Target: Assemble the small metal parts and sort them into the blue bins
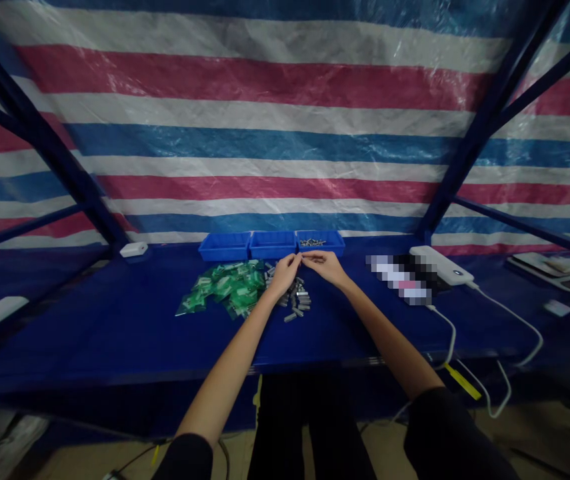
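My left hand (285,273) and my right hand (325,266) meet at the fingertips above a pile of small silvery metal pieces (303,301). Both are closed in a pinch, and whatever lies between the fingers is too small to make out. Left of the hands spreads a heap of small clear bags with green contents (235,287). Just behind the hands stands a blue bin (335,245) holding small metal parts (312,243). My wrists and fingers cover part of the metal pile.
Two more blue bins, a middle bin (273,251) and a left bin (223,252), continue the row. On the right lie a white power bank (442,265) with cables, a blurred-out item (399,280) and a flat scale-like device (549,271). White boxes (133,249) sit left.
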`<state>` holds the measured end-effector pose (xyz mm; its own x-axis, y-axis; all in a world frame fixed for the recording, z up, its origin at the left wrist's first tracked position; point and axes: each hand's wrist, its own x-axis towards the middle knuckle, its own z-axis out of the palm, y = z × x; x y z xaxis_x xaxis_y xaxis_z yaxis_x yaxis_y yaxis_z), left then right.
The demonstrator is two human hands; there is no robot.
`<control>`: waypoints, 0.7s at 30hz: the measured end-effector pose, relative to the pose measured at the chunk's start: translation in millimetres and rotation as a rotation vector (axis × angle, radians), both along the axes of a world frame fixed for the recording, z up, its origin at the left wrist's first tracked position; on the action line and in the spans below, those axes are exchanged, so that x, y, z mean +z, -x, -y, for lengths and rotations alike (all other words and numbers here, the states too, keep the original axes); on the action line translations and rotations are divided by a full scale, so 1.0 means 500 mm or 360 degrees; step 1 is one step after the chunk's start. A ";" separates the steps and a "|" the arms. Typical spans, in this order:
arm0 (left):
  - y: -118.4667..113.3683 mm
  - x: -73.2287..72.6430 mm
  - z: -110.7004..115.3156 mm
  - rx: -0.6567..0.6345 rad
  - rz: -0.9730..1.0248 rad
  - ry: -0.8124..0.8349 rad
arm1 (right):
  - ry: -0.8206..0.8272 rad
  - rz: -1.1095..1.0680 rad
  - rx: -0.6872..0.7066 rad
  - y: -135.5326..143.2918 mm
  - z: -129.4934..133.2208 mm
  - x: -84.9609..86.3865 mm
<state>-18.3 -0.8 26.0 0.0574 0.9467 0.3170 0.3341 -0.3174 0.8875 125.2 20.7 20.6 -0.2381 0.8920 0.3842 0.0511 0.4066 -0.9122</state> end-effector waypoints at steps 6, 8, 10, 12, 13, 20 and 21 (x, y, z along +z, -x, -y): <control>0.001 -0.008 -0.007 0.0130 -0.0092 -0.0009 | -0.0052 0.0027 -0.0070 -0.004 -0.005 -0.001; 0.004 -0.010 -0.009 0.0222 -0.0107 -0.0043 | -0.0043 0.0034 -0.0153 -0.008 -0.009 -0.001; 0.007 -0.011 -0.011 0.0314 -0.0105 -0.0057 | -0.0031 0.0016 -0.0231 -0.013 -0.014 -0.001; 0.011 -0.011 -0.013 0.0386 -0.0089 -0.0047 | -0.0035 0.0001 -0.0313 -0.019 -0.019 -0.002; 0.012 -0.011 -0.014 0.0412 -0.0075 -0.0041 | -0.0037 0.0003 -0.0357 -0.022 -0.022 -0.003; 0.014 -0.013 -0.016 0.0464 0.0004 -0.0034 | 0.0023 0.0093 -0.0531 -0.037 -0.034 -0.012; 0.014 -0.013 -0.016 0.0460 0.0003 -0.0031 | 0.0039 0.0101 -0.0537 -0.038 -0.034 -0.013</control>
<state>-25.4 7.2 19.3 -0.2144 0.9175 0.3351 0.4114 -0.2263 0.8829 144.1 37.9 14.0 0.0494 0.9334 0.3555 0.2359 0.3349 -0.9122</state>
